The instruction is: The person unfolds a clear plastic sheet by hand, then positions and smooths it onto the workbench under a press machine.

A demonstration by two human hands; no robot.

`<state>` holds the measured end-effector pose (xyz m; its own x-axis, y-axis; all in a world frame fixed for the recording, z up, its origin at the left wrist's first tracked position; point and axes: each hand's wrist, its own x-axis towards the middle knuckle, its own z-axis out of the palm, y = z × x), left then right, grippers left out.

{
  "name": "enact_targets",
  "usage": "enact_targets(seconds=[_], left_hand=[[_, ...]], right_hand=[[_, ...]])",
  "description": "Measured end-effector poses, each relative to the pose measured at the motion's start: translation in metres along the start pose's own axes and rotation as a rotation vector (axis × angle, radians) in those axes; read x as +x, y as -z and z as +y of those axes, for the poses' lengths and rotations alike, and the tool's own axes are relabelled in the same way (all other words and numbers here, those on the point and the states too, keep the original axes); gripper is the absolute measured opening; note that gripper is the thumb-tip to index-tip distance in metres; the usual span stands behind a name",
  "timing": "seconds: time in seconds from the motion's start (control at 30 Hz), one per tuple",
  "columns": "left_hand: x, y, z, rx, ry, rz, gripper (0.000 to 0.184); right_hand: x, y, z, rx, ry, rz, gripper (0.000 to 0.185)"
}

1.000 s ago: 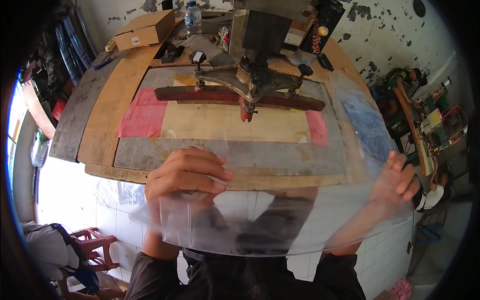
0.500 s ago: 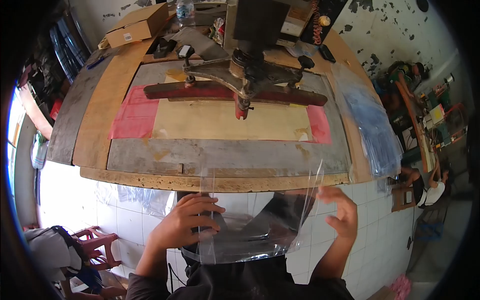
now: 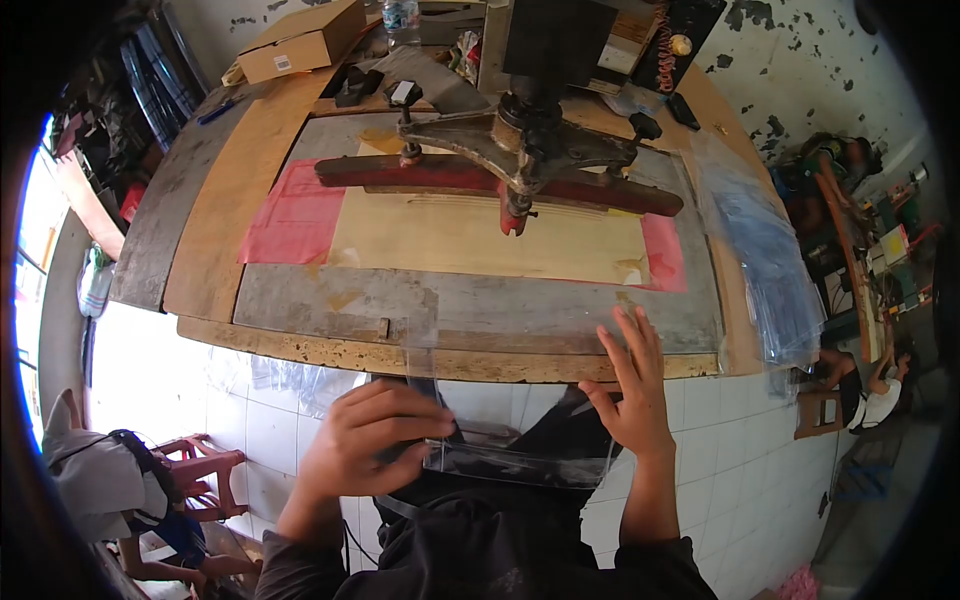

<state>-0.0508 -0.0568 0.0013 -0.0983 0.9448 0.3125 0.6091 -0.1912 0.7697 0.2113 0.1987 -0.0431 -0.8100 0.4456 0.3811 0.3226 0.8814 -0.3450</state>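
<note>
A clear plastic sheet [image 3: 500,405] lies across the table's front edge and hangs over the lap. My left hand [image 3: 385,435] pinches its left side, thumb and fingers closing on the film. Near the sheet's right side my right hand [image 3: 630,390] has its fingers spread and points up; it grips nothing. Behind them, a cream panel [image 3: 480,240] with pink tape [image 3: 290,215] at its ends lies on the grey plate [image 3: 560,320]. A red bar [image 3: 440,185] on a metal press arm [image 3: 520,150] hangs above that panel.
Folded clear-blue plastic [image 3: 765,270] lies along the table's right side. A cardboard box [image 3: 305,45], a bottle [image 3: 400,20] and a phone [image 3: 683,111] are at the back. One person [image 3: 100,480] is at lower left, others are at far right beside a wooden bench [image 3: 850,250].
The sheet, stretched wide between both hands a second ago, now lies narrower against the table edge. My right hand has moved inward and spread its fingers. The view has shifted slightly.
</note>
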Motion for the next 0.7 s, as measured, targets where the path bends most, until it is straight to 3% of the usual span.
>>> enact_targets(seconds=[0.03, 0.07, 0.1, 0.17, 0.2, 0.27, 0.37, 0.7], left_hand=[[0.009, -0.010, 0.003, 0.135, -0.121, 0.132, 0.044], [0.013, -0.023, -0.001, 0.277, -0.146, 0.088, 0.041], [0.021, -0.037, -0.002, 0.276, -0.148, 0.093, 0.041], [0.037, -0.064, -0.004, 0.654, -0.081, 0.120, 0.053], [0.041, -0.071, -0.012, 0.650, -0.081, 0.121, 0.053], [0.046, -0.081, -0.026, 0.684, 0.060, 0.045, 0.072], [0.050, -0.081, -0.033, 0.667, 0.114, 0.000, 0.079], [0.051, -0.080, -0.033, 0.665, 0.144, -0.052, 0.079]], right_hand=[[-0.001, -0.001, -0.001, -0.008, -0.004, 0.011, 0.066], [-0.002, -0.002, -0.002, -0.009, -0.003, 0.010, 0.066], [-0.003, -0.002, -0.003, -0.027, -0.012, 0.006, 0.066], [-0.005, -0.002, -0.005, -0.051, -0.020, -0.001, 0.066], [-0.006, -0.003, -0.007, -0.093, -0.029, 0.007, 0.067], [-0.009, -0.003, -0.007, -0.133, -0.042, 0.010, 0.069], [-0.011, -0.005, -0.005, -0.120, -0.068, 0.011, 0.072], [-0.004, 0.008, -0.014, -0.125, -0.213, -0.103, 0.086]])
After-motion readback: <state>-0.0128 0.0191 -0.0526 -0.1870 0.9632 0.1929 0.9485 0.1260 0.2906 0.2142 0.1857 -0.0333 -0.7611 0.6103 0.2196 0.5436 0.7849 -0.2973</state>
